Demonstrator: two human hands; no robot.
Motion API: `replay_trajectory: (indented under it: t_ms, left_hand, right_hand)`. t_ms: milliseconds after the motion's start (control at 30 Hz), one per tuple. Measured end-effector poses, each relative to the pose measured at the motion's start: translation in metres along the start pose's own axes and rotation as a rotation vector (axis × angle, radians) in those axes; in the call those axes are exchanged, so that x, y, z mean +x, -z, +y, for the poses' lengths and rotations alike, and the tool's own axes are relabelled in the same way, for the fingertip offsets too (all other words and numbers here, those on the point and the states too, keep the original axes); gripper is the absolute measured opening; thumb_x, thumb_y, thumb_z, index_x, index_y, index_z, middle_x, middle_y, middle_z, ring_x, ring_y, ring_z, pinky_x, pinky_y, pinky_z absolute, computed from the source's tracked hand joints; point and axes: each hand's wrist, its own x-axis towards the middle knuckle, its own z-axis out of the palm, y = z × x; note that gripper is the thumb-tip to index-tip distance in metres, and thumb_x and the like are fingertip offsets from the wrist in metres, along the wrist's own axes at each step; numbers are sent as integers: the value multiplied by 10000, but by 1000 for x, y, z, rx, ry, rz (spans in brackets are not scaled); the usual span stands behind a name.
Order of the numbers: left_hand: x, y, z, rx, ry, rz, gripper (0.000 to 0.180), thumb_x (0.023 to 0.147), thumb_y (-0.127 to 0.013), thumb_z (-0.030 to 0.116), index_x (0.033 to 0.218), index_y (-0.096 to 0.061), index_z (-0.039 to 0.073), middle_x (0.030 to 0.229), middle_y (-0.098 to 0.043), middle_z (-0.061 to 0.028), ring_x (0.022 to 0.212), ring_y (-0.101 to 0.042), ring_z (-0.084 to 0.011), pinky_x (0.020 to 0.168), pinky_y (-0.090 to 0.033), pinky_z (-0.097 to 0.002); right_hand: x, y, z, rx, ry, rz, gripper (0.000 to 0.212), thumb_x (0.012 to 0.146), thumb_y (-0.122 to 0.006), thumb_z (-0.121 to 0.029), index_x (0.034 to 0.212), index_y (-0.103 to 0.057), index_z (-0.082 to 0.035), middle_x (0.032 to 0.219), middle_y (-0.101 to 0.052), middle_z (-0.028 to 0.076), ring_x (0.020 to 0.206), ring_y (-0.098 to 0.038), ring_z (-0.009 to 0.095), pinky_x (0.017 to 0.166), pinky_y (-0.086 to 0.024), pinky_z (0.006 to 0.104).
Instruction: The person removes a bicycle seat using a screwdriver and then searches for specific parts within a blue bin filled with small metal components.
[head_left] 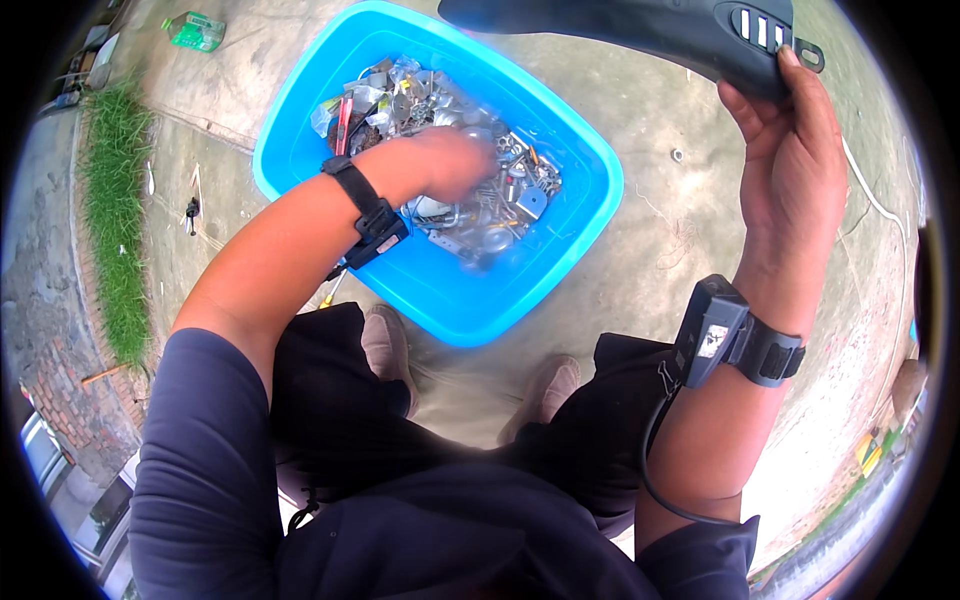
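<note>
- Head view, outdoors: a patchy concrete ground [650, 265] is seen, edged on the left by a strip of green grass [114, 220], with a green plastic bottle [196, 32] left lying near the top left.
- A bright blue tub [592, 190] is set on the concrete, just past two shoes [388, 350]. Its bottom is strewn with a jumble of small metal and clear plastic bits [515, 185]; a red tool [344, 122] can be spotted on the left side of the pile.
- The left hand [458, 165] is held over the pile, pretty badly blurred. How far its fingers are open, or whether anything is gripped, can't be told.
- A long black plastic piece [620, 42] is held up at the top right, partly beyond the tub's far rim as seen from above. Its slotted end is pinched in the right hand [790, 150], thumb by the slots, fingers closed against the lower edge.
- Black devices are strapped on both forearms.
</note>
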Motion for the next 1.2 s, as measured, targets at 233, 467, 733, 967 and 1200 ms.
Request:
replay_trajectory:
  t_ms: [233,467,733,967,1200]
  left_hand:
    - [16,8,26,-3,35,-175,673,833,-620,22,1461,-458,200,1364,-568,-114,1091,-657,-346,869,-553,-460]
    - [18,3,23,36,36,-220,729,837,-617,19,1507,-392,196,1468,-474,-115,1098,-657,-339,876,-553,-458]
    - [13,-16,16,33,43,-231,558,826,-623,33,1368,-539,137,1351,-555,-128,1135,-634,-346,913,-537,-459]
    - [5,-5,18,33,8,-271,375,806,-623,34,1178,-660,63,1175,-661,-158,1086,-651,-369,894,-536,-471]
    - [-3,-6,20,-190,124,-468,291,789,-636,62,1072,-703,45,996,-718,-181,909,-684,-385,757,-527,-472]
  right_hand:
    - [-5,1,-3,-38,-6,49,226,1011,-567,-140,1079,-664,52,1014,-679,112,916,-713,213,841,-613,366]
    - [-6,1,-3,-47,-8,67,225,1008,-574,-136,1075,-662,59,1009,-678,112,901,-714,210,833,-619,358]
    - [-2,5,-2,-34,-8,39,220,1007,-574,-138,1068,-662,55,1016,-682,113,911,-718,213,836,-617,356]
    - [0,8,-2,-12,-16,19,218,1009,-575,-145,1062,-662,47,1009,-683,109,911,-717,210,845,-613,357]
    - [2,3,0,-19,-18,36,218,1011,-573,-146,1069,-658,46,1020,-682,114,925,-718,218,849,-614,362]
